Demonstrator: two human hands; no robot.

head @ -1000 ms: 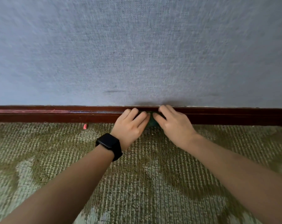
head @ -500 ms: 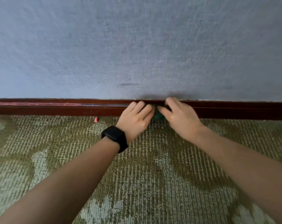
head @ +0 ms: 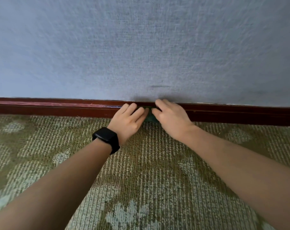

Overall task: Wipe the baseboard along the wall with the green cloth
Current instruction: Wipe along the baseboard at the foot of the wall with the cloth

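The dark red-brown baseboard (head: 58,108) runs across the view where the grey-blue wall meets the carpet. Both hands hold the green cloth (head: 150,116) against it, and only a small dark green patch shows between them. My left hand (head: 129,119), with a black watch (head: 107,139) on the wrist, lies with straight fingers against the baseboard on the cloth's left side. My right hand (head: 170,118) presses on the right side, its fingertips reaching the baseboard's top edge.
The textured wall (head: 141,47) carries a short dark mark (head: 159,86) just above the hands. Green and beige patterned carpet (head: 149,180) covers the floor in front. The baseboard continues to both frame edges.
Both hands and the cloth have slid left along the baseboard, from right of the wall mark to just below it. The small pink speck on the carpet is no longer visible.
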